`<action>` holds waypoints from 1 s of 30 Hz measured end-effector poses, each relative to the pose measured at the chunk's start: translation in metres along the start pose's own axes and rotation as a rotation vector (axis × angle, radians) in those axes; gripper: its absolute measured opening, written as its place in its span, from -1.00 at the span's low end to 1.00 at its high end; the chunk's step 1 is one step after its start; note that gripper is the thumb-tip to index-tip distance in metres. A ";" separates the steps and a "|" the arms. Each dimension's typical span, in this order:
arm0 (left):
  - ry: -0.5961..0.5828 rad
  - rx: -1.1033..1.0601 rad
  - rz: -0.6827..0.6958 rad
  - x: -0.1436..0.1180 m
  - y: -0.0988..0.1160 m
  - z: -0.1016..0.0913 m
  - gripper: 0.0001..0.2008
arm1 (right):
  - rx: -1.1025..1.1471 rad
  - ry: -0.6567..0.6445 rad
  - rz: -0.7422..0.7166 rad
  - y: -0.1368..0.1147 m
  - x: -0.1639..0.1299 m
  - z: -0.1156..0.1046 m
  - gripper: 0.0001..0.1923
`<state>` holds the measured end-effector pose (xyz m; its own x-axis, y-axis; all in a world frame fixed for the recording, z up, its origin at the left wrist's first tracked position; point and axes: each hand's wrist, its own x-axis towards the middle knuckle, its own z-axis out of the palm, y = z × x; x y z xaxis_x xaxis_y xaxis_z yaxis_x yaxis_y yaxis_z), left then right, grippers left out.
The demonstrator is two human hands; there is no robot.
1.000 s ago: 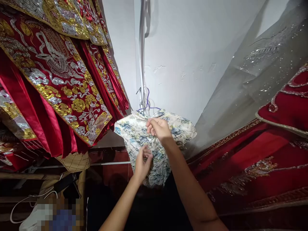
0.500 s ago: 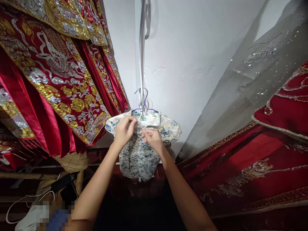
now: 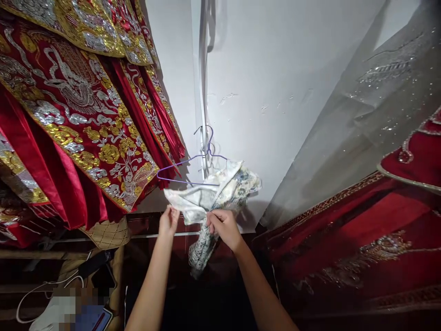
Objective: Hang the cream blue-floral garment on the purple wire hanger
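Have floral top (image 3: 225, 195) at centre, half off purple hanger (image 3: 188, 160) hanging by white pole (image 3: 203, 73). Points shoulders up; runs lengthwise downward, lower end toward left. Pinching its left edge with left hand (image 3: 168, 220), its front with right hand (image 3: 223, 225). See black pouch (image 3: 94, 262) on wooden frame (image 3: 119, 271), lower left. Hemmed in by embroidered red outfit (image 3: 103, 124) at left, red gown (image 3: 365, 230) and sheer fabric (image 3: 330, 156) at right.

Purple hanger (image 3: 189, 160) pt. hidden in floral garment (image 3: 229, 191), red-gold robe (image 3: 79, 105) cut off @ L edge
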<state>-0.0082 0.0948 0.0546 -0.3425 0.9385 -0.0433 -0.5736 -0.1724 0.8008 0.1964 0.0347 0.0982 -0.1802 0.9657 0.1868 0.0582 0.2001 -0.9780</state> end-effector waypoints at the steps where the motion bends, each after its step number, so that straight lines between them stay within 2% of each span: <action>1: -0.016 0.009 -0.036 -0.010 -0.012 0.001 -0.73 | 0.016 -0.001 0.041 0.007 -0.002 -0.002 -0.61; 3: -0.078 0.077 -0.032 -0.024 -0.024 0.006 -0.72 | 0.013 -0.026 0.119 0.021 -0.005 -0.010 -0.58; 6: -0.201 0.144 -0.015 -0.032 -0.015 0.022 -0.70 | -0.114 0.003 0.144 0.032 -0.005 -0.025 -0.54; 8: -0.396 0.292 0.058 -0.040 0.002 0.038 -0.72 | -0.179 0.068 0.095 0.031 -0.001 -0.031 -0.53; 10: -0.629 0.495 0.162 -0.052 0.018 0.057 -0.75 | -0.121 0.065 0.064 0.026 0.001 -0.028 -0.49; 12: -0.758 0.630 0.256 -0.068 0.030 0.073 -0.76 | 0.038 -0.039 0.073 0.018 0.000 -0.019 -0.40; 13: -0.779 0.681 0.311 -0.074 0.034 0.078 -0.75 | 0.115 -0.102 0.081 0.014 -0.001 -0.015 -0.38; 15: -0.763 0.788 0.438 -0.080 0.040 0.081 -0.75 | 0.180 -0.223 0.069 0.002 -0.001 -0.009 -0.46; 17: -0.754 0.873 0.507 -0.079 0.043 0.074 -0.72 | 0.077 -0.286 -0.012 -0.013 0.004 -0.011 -0.57; 18: -0.775 0.896 0.482 -0.076 0.044 0.067 -0.66 | -0.019 -0.293 -0.078 -0.021 0.011 -0.015 -0.61; 20: -0.868 0.941 0.333 -0.069 0.044 0.049 -0.60 | -0.214 -0.270 -0.229 -0.038 0.033 -0.024 -0.79; 22: -0.946 1.048 0.182 -0.064 0.044 0.030 -0.66 | -0.326 -0.162 -0.366 -0.049 0.062 -0.034 -0.88; 24: -0.964 1.172 0.146 -0.061 0.048 0.013 -0.67 | -0.372 0.010 -0.438 -0.051 0.091 -0.042 -0.82; 26: -0.944 1.257 0.192 -0.058 0.057 0.000 -0.71 | -0.397 0.142 -0.422 -0.041 0.113 -0.047 -0.71; 27: -0.925 1.297 0.220 -0.056 0.064 -0.005 -0.72 | -0.408 0.151 -0.382 -0.033 0.120 -0.049 -0.67; 30: -0.831 1.494 0.267 -0.049 0.089 -0.015 -0.73 | -0.401 0.050 -0.238 -0.003 0.121 -0.053 -0.64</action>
<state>-0.0536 0.0290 0.1194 0.4144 0.9064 0.0818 0.7252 -0.3832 0.5720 0.2261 0.1599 0.1282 -0.1882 0.8898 0.4158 0.3978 0.4561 -0.7960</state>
